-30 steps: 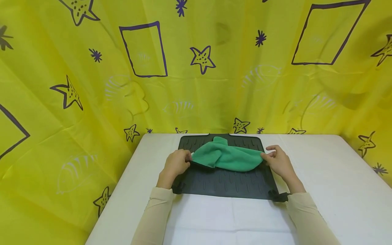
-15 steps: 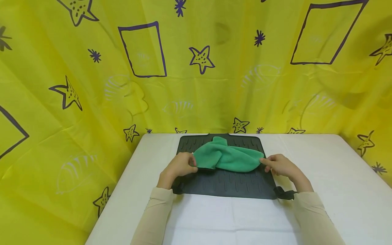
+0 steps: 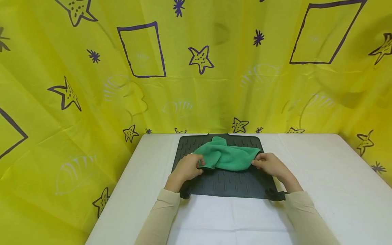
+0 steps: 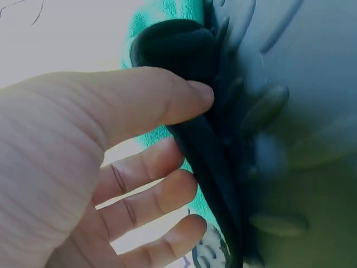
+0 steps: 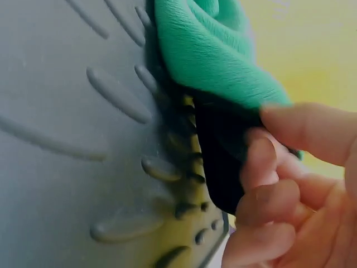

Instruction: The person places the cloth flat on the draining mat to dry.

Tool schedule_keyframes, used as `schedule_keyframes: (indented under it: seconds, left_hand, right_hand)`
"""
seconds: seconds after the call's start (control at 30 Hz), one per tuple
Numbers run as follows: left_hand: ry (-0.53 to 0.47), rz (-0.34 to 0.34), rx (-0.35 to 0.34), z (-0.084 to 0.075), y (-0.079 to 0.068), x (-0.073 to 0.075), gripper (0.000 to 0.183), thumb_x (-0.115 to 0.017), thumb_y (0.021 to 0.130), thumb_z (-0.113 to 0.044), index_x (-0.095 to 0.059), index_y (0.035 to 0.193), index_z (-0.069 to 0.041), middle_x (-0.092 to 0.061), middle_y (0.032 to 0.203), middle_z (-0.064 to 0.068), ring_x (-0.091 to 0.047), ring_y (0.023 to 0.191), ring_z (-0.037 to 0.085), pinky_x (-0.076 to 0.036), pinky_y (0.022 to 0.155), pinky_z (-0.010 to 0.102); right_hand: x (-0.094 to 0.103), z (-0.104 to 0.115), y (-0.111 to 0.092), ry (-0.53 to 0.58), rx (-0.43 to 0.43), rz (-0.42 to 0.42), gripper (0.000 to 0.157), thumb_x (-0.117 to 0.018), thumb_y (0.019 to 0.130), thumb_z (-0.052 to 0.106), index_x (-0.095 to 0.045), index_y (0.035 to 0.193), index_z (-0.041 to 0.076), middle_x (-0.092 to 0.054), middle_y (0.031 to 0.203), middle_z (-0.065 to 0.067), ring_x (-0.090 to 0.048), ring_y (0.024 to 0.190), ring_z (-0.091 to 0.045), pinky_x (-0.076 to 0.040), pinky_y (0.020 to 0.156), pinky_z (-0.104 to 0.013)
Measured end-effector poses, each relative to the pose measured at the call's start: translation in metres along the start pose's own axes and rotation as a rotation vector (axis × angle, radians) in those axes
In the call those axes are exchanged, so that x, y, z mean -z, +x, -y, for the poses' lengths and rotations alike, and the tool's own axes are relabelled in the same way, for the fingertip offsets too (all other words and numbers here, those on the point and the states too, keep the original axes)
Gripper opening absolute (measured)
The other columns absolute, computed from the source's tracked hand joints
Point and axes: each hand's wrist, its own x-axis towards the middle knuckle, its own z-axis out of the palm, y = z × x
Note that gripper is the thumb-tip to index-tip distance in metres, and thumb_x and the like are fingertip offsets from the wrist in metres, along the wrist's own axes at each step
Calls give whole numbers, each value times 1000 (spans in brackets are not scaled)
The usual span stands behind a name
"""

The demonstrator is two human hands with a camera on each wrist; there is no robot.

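A crumpled green cloth (image 3: 234, 158) with black along its lower edge lies across a dark ribbed mat (image 3: 226, 187). My left hand (image 3: 187, 168) pinches the cloth's left end. In the left wrist view the thumb presses on a black folded part (image 4: 175, 47), with the other fingers behind it. At the right end, my right hand (image 3: 271, 165) pinches the cloth between thumb and fingers. Beneath the green face (image 5: 206, 61), the right wrist view shows a black flap (image 5: 217, 156) hanging by the curled fingers. What lies under the cloth is hidden.
The mat lies on a white table (image 3: 321, 170), near its far edge. A yellow curtain (image 3: 226, 85) with star and frame drawings hangs close behind and along both sides. Dark straps (image 3: 277, 195) sit at both wrists.
Both hands have moved inward, the left to the right and the right to the left. The cloth's right end has come in with the right hand, so its spread is narrower.
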Motion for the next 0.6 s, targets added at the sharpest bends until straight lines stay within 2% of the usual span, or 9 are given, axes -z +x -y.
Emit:
schedule_keyframes:
  seconds: [0.13,0.27,0.4,0.6]
  left_hand:
    - [25,2,24,6,0,1,15,-75,79,-17,-68,91,-20,-60,76,-7,-55,73,11,-45,63,28]
    - [-2,3,41,13,0,2,14,-75,79,-19,-68,90,-19,-61,77,-5,-56,70,11,-46,61,29]
    - [-73,45,65,18,-2,3,19,-77,79,-31,-67,90,-19,-63,78,-5,-56,69,10,-46,62,27]
    - [-141,117,75,21,-5,4,28,-75,80,-42,-68,92,-18,-68,84,-4,-59,73,9,-49,67,27]
  right_hand:
    - [-2,4,2,52,-16,-20,24,-59,94,22,-62,100,-1,-54,74,-4,-47,64,-16,-40,54,-29]
    - [-5,5,3,81,-38,25,29,-64,92,29,-60,96,0,-51,69,-3,-43,56,-13,-36,49,-27]
    - [-10,6,4,78,-25,47,33,-65,91,30,-59,88,-2,-53,70,-4,-42,55,-11,-36,49,-26]
    - [-12,6,2,74,-1,8,32,-60,94,30,-55,85,-1,-62,72,-8,-46,53,-14,-39,49,-28]
